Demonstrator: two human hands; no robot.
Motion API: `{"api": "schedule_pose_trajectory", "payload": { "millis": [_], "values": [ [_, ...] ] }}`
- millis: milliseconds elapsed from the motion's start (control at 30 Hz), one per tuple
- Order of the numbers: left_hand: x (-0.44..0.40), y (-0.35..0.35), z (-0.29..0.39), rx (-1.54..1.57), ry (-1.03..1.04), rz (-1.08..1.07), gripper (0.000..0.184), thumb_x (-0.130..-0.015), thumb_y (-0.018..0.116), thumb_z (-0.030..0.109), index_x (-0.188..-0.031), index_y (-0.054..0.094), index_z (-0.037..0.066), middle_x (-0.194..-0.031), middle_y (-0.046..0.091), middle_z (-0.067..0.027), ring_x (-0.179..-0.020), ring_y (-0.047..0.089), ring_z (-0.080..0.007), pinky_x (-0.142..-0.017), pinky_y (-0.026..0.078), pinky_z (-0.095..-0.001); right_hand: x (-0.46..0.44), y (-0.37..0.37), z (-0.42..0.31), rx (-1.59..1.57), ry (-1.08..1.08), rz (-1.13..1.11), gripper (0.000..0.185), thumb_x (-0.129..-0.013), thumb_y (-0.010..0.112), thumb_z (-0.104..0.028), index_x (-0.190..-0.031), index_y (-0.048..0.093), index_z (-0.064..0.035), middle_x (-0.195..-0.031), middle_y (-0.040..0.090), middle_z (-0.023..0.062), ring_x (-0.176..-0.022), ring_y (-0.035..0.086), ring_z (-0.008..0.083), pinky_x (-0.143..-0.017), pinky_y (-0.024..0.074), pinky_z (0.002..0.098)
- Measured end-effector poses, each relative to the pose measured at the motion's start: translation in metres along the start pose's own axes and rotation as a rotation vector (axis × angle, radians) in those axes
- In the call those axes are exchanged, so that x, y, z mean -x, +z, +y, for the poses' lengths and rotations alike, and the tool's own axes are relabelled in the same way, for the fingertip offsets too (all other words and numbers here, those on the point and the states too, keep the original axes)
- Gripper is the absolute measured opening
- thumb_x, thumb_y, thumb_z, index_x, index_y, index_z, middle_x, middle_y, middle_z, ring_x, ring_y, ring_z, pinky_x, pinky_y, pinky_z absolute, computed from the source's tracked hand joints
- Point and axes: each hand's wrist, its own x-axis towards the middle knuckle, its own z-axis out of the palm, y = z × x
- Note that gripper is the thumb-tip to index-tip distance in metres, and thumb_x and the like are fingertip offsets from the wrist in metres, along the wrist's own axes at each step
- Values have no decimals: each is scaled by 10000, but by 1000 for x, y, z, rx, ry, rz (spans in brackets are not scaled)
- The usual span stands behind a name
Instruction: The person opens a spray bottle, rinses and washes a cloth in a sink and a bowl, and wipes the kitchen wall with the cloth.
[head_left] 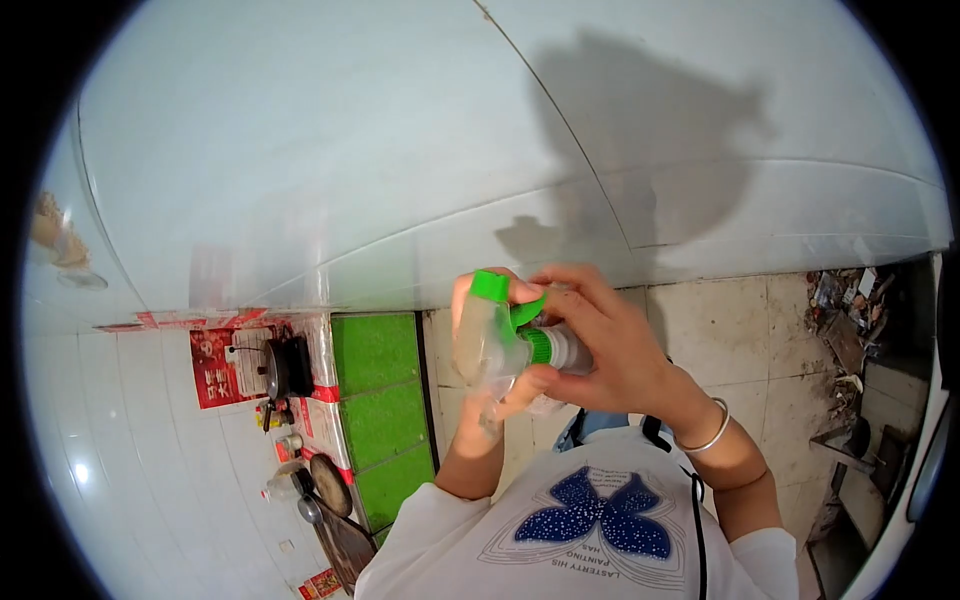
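A spray bottle point(572, 352) lies tilted between my two hands, in front of my chest. It has a green nozzle point(490, 286), a green trigger point(527, 311), a green collar point(540, 347) and a whitish translucent spray head. My right hand point(610, 345), with a bangle at the wrist, wraps the bottle's body, fingers over its far side and thumb by the collar. Around the spray head is my left hand point(490, 395), closed on it; part of its fingers is hidden behind the head.
A pale tiled wall point(400, 150) rises close ahead, carrying a shadow. To the left, a counter with green cabinet doors point(378, 360) holds a dark pan point(290, 367), a round wooden board point(330, 484) and bottles. Debris point(845, 325) lies on the floor at right.
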Motion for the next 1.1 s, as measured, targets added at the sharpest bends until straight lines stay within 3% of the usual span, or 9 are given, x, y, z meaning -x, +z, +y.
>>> {"api": "schedule_pose_trajectory", "payload": {
  "millis": [67,100,200,267,467,767,900,967,1100],
  "values": [
    [-1,-5,0,-85,29,-51,762,-703,763,635,-1111,553,27,-1069,415,-71,-946,474,-187,-798,431,-333,-2,2,-9,-243,271,65,727,-645,804,-172,-1291,484,-80,-1229,518,107,-902,632,272,-728,539,350],
    [0,-8,-5,-83,29,-50,762,-703,763,635,-1111,553,27,-1069,415,-71,-946,474,-187,-798,431,-333,-5,4,-8,-242,272,62,727,-645,804,-172,-1291,484,-80,-1229,518,107,-902,632,272,-728,539,350],
    [-1,-11,-18,-40,138,-18,764,-708,775,599,-1144,530,22,-1086,431,-92,-992,472,-206,-806,437,-346,-13,4,-3,-78,122,72,709,-632,810,-205,-1255,494,-81,-1226,521,100,-894,636,278,-720,543,355],
    [-1,-5,-16,27,162,61,780,-696,809,576,-1171,522,28,-1107,483,-54,-903,455,-129,-751,382,-262,-14,4,-1,-28,44,14,728,-618,818,-235,-1249,493,-72,-1237,516,102,-872,648,270,-704,546,357],
    [2,-15,-22,-27,112,14,789,-723,806,540,-1203,457,20,-1094,469,-46,-933,454,-139,-788,383,-286,-17,2,-1,210,-25,3,670,-633,806,-283,-1199,531,-57,-1186,551,83,-816,654,249,-631,545,327],
    [-3,-19,-17,-15,103,-15,721,-757,790,505,-1190,474,23,-1068,477,-39,-916,447,-134,-775,372,-275,-18,9,3,284,-86,-12,559,-663,785,-296,-1101,553,-37,-987,568,63,-734,637,223,-557,520,317],
    [-15,-15,-20,9,125,39,695,-774,778,487,-1190,472,22,-1057,487,-39,-905,452,-129,-767,375,-270,-27,10,10,275,-120,3,586,-668,780,-279,-1135,529,-29,-972,557,63,-704,627,231,-555,517,318],
    [-22,-13,-22,-4,122,93,670,-788,767,470,-1187,475,18,-1059,499,-46,-895,459,-123,-759,380,-271,-35,10,10,225,24,-20,615,-677,770,-258,-1179,496,-32,-966,551,58,-673,616,241,-550,515,328],
    [-24,-12,-29,19,145,99,658,-794,763,455,-1191,476,15,-1061,506,-51,-907,467,-123,-753,388,-269,-36,8,18,213,-36,-17,623,-680,757,-242,-1197,474,-39,-943,538,51,-661,608,243,-545,512,345]
  ]
}}
